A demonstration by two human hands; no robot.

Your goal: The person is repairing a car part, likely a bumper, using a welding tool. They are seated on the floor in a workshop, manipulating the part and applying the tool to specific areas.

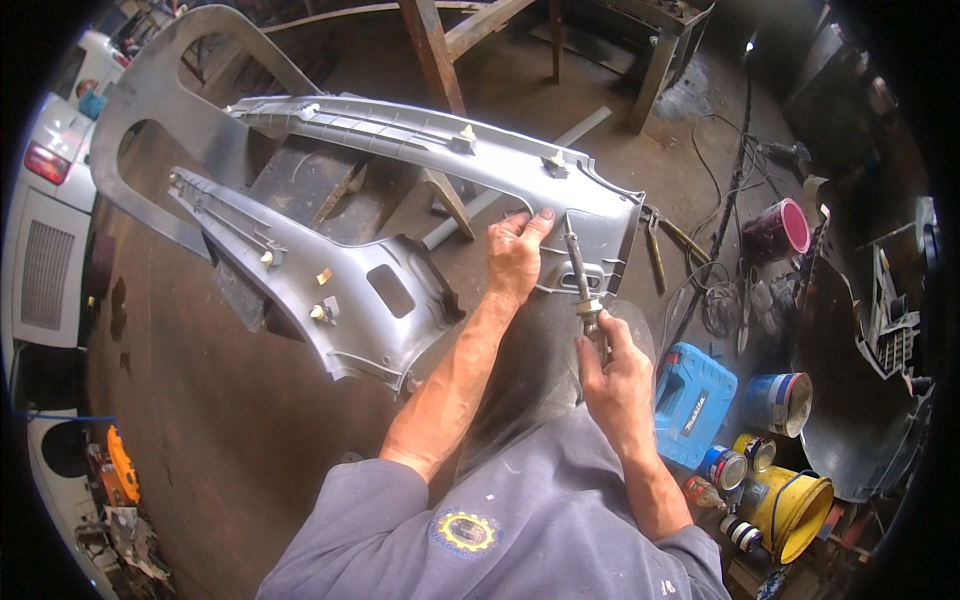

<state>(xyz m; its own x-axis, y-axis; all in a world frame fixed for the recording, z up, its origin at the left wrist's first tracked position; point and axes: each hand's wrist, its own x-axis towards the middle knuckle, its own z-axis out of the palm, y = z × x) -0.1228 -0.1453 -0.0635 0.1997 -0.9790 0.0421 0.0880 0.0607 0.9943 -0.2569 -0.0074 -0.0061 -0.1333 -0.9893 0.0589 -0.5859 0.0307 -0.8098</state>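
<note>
A long silver-grey plastic trim panel (480, 160) lies across the middle with its ribbed back side up. My left hand (515, 258) is closed on its near edge, thumb on the upper face and fingers partly hidden below. In my right hand (615, 372) is a soldering iron (575, 262), its handle wrapped by my fingers. Its thin metal tip points away from me and meets the panel's wide right end, just right of my left thumb. A second silver trim panel (345, 275), with a rectangular opening, rests to the left of my left forearm.
Beneath the panels stands a grey frame (115, 150) with rounded cutouts. Right of me are a blue tool case (695, 400), a yellow bucket (790, 510) and several paint cans. A hammer (655, 250), loose cables (700, 180) and a magenta-rimmed can (778, 230) lie farther off. A white vehicle (45, 230) stands left.
</note>
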